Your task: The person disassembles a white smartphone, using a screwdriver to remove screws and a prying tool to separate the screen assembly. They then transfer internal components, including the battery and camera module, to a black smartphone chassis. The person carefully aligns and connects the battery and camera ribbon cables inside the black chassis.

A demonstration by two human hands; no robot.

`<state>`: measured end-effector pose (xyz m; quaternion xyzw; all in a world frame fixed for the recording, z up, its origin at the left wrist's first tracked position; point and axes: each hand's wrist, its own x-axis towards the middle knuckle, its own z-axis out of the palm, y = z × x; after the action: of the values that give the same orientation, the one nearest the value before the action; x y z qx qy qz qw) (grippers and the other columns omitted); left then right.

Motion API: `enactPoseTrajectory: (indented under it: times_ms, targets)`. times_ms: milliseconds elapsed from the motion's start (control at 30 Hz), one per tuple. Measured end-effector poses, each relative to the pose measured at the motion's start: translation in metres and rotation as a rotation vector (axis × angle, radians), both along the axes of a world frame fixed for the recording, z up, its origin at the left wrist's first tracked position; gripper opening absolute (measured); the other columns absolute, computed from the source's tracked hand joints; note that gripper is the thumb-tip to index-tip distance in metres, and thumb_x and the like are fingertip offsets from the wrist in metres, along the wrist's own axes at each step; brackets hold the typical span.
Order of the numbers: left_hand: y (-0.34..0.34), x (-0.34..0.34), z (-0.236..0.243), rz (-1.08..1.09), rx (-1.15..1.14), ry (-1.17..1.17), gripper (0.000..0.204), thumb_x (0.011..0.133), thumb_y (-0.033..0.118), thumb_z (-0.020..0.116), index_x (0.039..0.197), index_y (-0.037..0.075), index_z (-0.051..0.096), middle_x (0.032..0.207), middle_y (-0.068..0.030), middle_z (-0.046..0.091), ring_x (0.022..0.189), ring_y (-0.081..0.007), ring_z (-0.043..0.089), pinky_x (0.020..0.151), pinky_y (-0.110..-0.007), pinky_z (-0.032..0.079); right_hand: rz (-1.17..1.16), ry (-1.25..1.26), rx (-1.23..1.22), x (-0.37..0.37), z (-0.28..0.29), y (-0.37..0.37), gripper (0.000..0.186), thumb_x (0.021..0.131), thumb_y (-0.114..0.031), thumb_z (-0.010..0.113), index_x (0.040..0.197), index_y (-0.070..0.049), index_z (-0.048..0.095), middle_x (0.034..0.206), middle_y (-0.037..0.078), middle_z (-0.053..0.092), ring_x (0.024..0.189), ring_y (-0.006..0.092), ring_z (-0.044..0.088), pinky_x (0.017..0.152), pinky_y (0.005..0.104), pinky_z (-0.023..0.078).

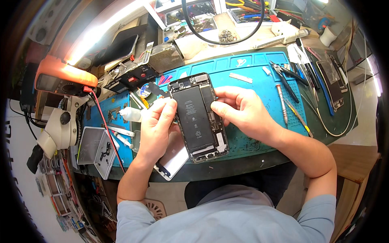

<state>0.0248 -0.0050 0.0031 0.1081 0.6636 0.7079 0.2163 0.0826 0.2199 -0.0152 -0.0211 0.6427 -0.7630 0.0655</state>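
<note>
An opened phone (195,117), its black battery and circuit parts exposed, is held up between my two hands above the bench. My left hand (157,121) pinches its left edge with thumb and fingers. On the opposite side my right hand (245,111) grips the upper right edge, the thumb lying over the rim. Below and left of the phone a white flat panel (175,156) with a black strip lies on the bench edge, partly covered by the phone and my left hand. A white squeeze bottle (130,114) is just left of my left hand.
A blue silicone mat (259,97) covers the bench. Pliers (285,81), a screwdriver (281,106) and tweezers lie at right, beside a detached phone screen (330,83). An orange multimeter (65,79), a microscope arm (60,129) and an open box (99,152) of small parts stand left.
</note>
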Motion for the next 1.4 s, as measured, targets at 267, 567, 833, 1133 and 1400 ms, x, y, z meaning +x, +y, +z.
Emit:
enactPoseTrajectory:
  times_ms: [267,567,833,1133,1400]
  targets:
    - [0.001,0.001,0.001,0.013,0.024,-0.022,0.024,0.106,0.023,0.051,0.108,0.004,0.065,0.093,0.0009,0.065,0.078,-0.0024,0.060,0.059,-0.017,0.050,0.035,-0.018,-0.063,0.000,0.003,0.000,0.035,0.098,-0.013,0.060,0.130,0.003,0.057,0.107,0.005,0.069,0.090,0.0062,0.062,0.074,0.0233,0.050]
    - [-0.003,-0.006,-0.003,-0.053,-0.059,0.127,0.028,0.104,0.011,0.049,0.126,-0.002,0.060,0.102,-0.0084,0.066,0.090,-0.0126,0.066,0.064,-0.023,0.057,-0.240,0.041,0.109,-0.018,0.015,0.033,0.033,0.099,-0.010,0.054,0.128,0.005,0.056,0.108,0.006,0.068,0.094,0.0090,0.062,0.086,0.0248,0.050]
    - [-0.001,-0.008,-0.001,-0.052,0.017,0.198,0.015,0.098,0.002,0.059,0.110,-0.001,0.067,0.103,-0.0114,0.066,0.090,-0.0170,0.071,0.062,-0.023,0.058,-0.412,-0.015,0.571,-0.045,0.010,0.096,0.031,0.096,-0.016,0.058,0.122,0.002,0.061,0.090,0.002,0.068,0.082,0.0087,0.062,0.076,0.0254,0.049]
    - [-0.003,-0.010,0.005,-0.017,-0.009,0.188,0.018,0.092,-0.002,0.064,0.096,0.006,0.048,0.103,-0.0167,0.070,0.098,-0.0244,0.071,0.068,-0.025,0.058,-0.389,0.008,0.908,-0.048,-0.002,0.089,0.034,0.093,-0.026,0.061,0.122,-0.009,0.064,0.091,0.009,0.072,0.083,0.0231,0.068,0.079,0.0348,0.052]
    - [-0.003,-0.012,0.004,-0.003,-0.031,0.174,0.022,0.094,0.000,0.062,0.110,0.006,0.049,0.109,-0.0185,0.070,0.093,-0.0202,0.070,0.073,-0.026,0.055,-0.523,0.093,1.110,-0.043,0.002,0.085,0.031,0.093,-0.023,0.060,0.119,-0.010,0.069,0.093,0.009,0.072,0.080,0.0195,0.066,0.077,0.0329,0.051]
